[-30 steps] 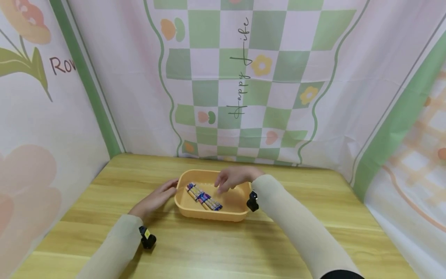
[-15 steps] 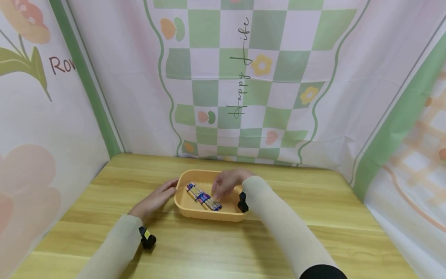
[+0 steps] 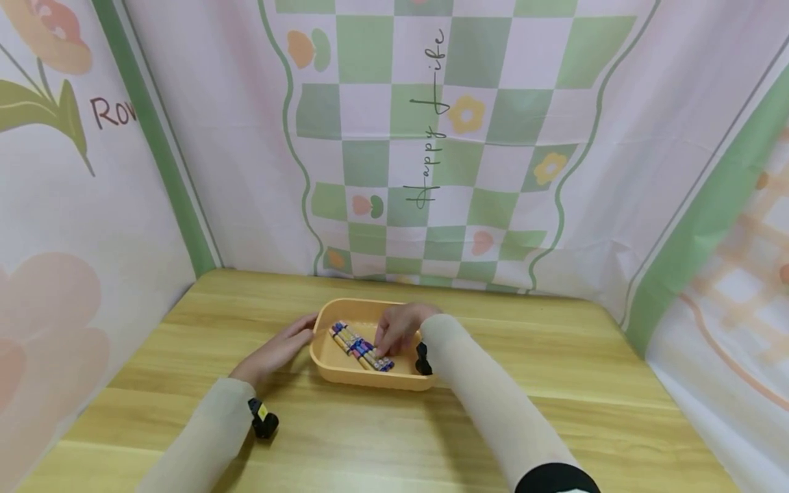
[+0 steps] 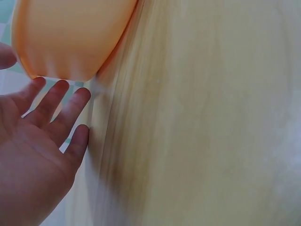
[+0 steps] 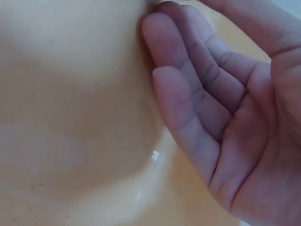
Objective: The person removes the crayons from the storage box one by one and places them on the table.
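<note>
Inside a yellow-orange plastic basket (image 3: 376,377) lie several slim crayons (image 3: 354,346), pale yellow with blue and purple bands, side by side on a slant. My right hand (image 3: 397,327) reaches down into the basket, thumb and forefinger drawn together at the right edge of the crayons, pinching one. In the right wrist view the other fingers (image 5: 174,96) are bent close over the basket floor, and the pinch is cut off at the top edge. My left hand (image 3: 277,350) rests at the basket's left end, its spread fingertips (image 4: 60,85) against the outer wall.
The basket stands on a wood-grain table (image 3: 345,445), towards its far side. A checked green and white cloth (image 3: 419,137) hangs behind, with printed cloth on both sides. Each wrist carries a small black camera (image 3: 264,419).
My right hand has moved left and down from above the basket to the crayons, its thumb and forefinger closing together there. The left hand stays at the basket's end.
</note>
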A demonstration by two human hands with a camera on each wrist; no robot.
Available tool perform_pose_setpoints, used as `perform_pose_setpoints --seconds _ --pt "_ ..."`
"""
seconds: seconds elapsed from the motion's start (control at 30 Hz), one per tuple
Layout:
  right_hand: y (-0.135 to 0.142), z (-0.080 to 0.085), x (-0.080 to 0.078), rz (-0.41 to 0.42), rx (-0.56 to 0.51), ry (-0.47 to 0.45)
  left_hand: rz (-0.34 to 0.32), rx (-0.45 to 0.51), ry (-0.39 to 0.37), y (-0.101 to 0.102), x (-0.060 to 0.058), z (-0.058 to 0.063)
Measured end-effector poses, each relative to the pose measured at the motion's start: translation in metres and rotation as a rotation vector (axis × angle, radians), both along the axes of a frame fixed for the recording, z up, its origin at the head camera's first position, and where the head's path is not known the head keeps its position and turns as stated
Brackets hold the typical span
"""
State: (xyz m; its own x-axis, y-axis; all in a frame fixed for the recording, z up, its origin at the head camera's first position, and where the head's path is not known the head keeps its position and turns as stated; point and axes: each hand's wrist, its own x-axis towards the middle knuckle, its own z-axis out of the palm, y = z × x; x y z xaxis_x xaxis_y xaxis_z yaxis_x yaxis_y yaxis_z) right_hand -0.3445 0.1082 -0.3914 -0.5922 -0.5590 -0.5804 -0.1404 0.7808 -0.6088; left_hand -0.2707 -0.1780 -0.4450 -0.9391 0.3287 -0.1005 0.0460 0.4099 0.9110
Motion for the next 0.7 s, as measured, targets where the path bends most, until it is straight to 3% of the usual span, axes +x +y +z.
perform_pose_setpoints --seconds 0.37,0.7 --pt "0.003 -0.006 0.000 -0.036 -0.045 -0.038 0.008 -0.020 -0.014 0.002 -0.002 0.000" --pt "0.010 0.003 -0.010 0.004 -0.047 0.003 0.038 0.014 -0.056 0.002 -0.005 -0.002"
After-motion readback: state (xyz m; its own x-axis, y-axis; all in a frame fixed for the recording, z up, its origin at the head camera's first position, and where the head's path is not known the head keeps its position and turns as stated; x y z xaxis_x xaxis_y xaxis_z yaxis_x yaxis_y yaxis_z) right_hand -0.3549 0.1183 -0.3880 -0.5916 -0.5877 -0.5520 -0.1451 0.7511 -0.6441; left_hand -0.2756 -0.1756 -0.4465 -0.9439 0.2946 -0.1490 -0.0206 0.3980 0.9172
